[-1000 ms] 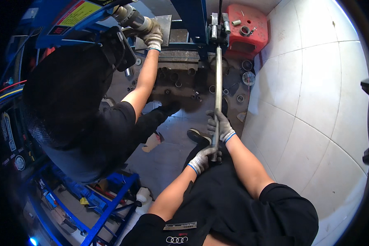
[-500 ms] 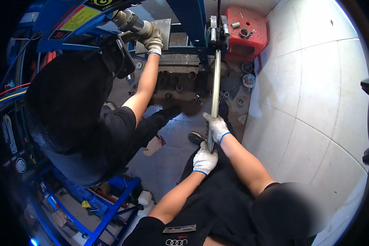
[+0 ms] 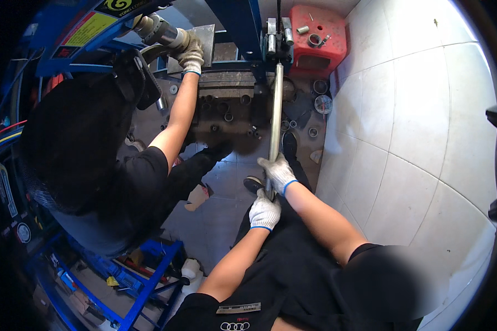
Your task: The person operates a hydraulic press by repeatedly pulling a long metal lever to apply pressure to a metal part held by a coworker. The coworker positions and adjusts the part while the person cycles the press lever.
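A long steel bar (image 3: 276,105) runs from the pump mechanism (image 3: 279,44) on the blue press frame toward my body. My left hand (image 3: 265,210), in a white knit glove, is closed round the bar's near end. My right hand (image 3: 277,171), also gloved, grips it a little higher. At the upper left, a co-worker's gloved hand (image 3: 189,52) holds a metal cylindrical part (image 3: 163,32) beside a steel plate (image 3: 208,37) on the press (image 3: 235,16).
A red plastic stool (image 3: 318,58) with small metal pieces stands at the back, beside a white tiled wall (image 3: 411,116). Metal rings (image 3: 229,117) lie on and below the press base. The co-worker (image 3: 96,154) crouches close on my left. A blue steel frame (image 3: 149,276) is at lower left.
The bar's near end and both my hands have moved somewhat up and left in the picture; the surroundings have also shifted left. The co-worker's hand remains on the cylindrical part.
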`<state>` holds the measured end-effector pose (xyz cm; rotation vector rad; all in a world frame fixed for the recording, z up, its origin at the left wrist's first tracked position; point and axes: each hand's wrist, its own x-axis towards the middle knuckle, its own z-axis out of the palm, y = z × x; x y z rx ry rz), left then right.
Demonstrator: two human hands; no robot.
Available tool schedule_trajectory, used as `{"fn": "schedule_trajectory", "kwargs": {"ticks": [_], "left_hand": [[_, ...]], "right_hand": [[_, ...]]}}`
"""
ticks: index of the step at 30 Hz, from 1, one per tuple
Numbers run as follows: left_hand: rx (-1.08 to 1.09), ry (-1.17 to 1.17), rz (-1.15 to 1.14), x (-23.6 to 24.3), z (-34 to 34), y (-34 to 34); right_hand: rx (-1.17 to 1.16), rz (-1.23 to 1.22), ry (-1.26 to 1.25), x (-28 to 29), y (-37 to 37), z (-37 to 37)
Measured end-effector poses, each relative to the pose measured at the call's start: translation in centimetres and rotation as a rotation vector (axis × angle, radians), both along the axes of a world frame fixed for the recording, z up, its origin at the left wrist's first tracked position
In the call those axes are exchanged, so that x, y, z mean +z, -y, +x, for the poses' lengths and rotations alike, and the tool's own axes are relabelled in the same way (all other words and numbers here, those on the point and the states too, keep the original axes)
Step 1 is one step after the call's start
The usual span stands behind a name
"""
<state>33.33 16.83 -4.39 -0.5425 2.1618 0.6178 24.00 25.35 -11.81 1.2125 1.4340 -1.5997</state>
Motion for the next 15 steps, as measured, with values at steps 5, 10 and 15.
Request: {"fn": "schedule_trajectory", "kwargs": {"ticks": [5, 10, 15], "left_hand": [[0.214, 0.061, 0.375, -0.7, 0.3, 2.7], [1.0, 0.726, 1.236, -3.2, 1.9, 1.2], [0.202, -0.059, 0.293, -3.2, 1.8, -0.8]], "right_hand": [[-0.396, -0.763, 0.124, -1.2, -1.2, 0.3], [-0.416, -1.114, -0.015, -2.6, -5.6, 1.7], [-0.078, -0.07, 0.022, -2.5, -2.0, 1.2]]}}
